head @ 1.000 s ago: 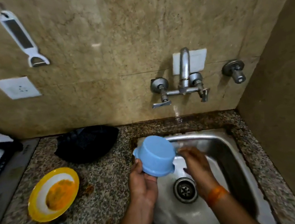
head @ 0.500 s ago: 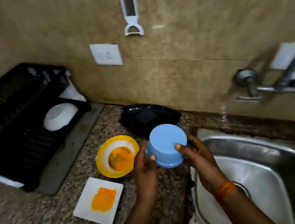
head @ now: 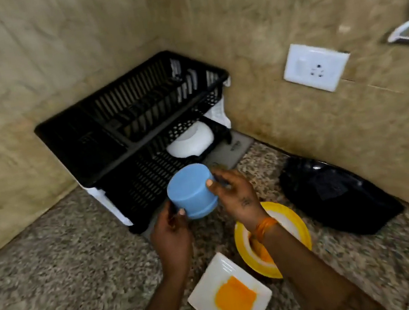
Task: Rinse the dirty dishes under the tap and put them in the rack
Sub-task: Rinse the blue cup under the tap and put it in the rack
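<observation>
The blue bowl (head: 191, 192) is being held upside down in the air, its flat base tilting up toward the camera and its rim pointing down and to the right; its axis is leaning slightly from upright. It is hanging just over the near edge of the black dish rack (head: 122, 131), above the speckled worktop (head: 55, 276).

The left hand (head: 170, 233) is reaching up from below, fingers wrapping the bowl's near-left side at the rim. The right hand (head: 235, 196) is coming in from the right, thumb pressing on the bowl's wall and fingers curling behind it, an orange thread showing at the wrist. Both hands are clamping the bowl between them.

Inside the rack's lower tier a white bowl (head: 191, 142) is lying upside down at the far right end. Near the right forearm a yellow plate (head: 289, 224) and a white square plate (head: 230, 299), both smeared orange, are sitting on the worktop, with a black dish (head: 338, 194) to the right against the wall.
</observation>
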{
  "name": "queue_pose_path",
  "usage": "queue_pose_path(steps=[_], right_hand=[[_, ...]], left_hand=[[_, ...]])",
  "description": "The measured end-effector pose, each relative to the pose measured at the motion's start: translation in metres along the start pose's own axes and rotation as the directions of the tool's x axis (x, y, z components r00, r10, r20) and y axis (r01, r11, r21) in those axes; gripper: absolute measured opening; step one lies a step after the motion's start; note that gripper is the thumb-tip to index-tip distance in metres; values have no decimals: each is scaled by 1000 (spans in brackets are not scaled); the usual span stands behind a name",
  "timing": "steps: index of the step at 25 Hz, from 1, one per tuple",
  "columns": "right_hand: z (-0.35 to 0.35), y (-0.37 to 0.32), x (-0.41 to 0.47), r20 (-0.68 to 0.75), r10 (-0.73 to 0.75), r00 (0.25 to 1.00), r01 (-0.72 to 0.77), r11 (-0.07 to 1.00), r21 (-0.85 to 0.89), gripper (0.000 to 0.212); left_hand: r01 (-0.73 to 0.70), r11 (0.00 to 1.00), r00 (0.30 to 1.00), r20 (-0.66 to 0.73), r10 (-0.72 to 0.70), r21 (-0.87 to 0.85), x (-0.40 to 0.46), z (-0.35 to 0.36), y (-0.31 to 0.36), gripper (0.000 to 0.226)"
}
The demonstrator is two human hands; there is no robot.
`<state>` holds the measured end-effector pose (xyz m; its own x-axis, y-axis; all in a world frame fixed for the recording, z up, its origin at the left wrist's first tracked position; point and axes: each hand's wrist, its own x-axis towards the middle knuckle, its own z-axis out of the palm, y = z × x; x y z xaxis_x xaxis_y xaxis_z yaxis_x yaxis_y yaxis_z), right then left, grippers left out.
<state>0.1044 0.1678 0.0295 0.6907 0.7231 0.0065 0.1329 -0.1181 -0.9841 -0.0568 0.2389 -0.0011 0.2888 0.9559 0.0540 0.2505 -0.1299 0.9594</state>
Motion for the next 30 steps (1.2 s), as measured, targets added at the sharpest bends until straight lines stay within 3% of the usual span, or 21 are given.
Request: queue_pose_path(steps=[4,10,14,18,22,25,28,30], right_hand=[[51,16,69,75,12,997,-10,999,-34,32],[107,21,133,233,-44,972,102,964,-245,30],[122,22,152,331,-33,943,152,928,-339,40],[128,43,154,385,71,920,107,901,-421,43],[110,24,119,265,10,964,40,982,-185,24],[87,23,67,121,128,984,-129,992,2,16],[59,15,6,59,248,967,-255,941,224,10],[31,9,-39,19,319,947,-308,893,327,14]], left_hand=[[31,986,993,-116,-12,161,68,-9,-11,45],[68,875,998,-24,-65,480,136,-16,-34,41],[60,871,995,39,-91,488,149,-15,-39,35],[77,892,990,69,-120,446,143,-13,-41,31],[2,897,997,63,-33,441,124,-14,-31,42],[-15,924,999,41,0,383,93,-20,-11,51],[-14,960,992,122,-21,279,51,-30,-4,29],[-61,918,974,223,-31,393,24,-40,-15,9]])
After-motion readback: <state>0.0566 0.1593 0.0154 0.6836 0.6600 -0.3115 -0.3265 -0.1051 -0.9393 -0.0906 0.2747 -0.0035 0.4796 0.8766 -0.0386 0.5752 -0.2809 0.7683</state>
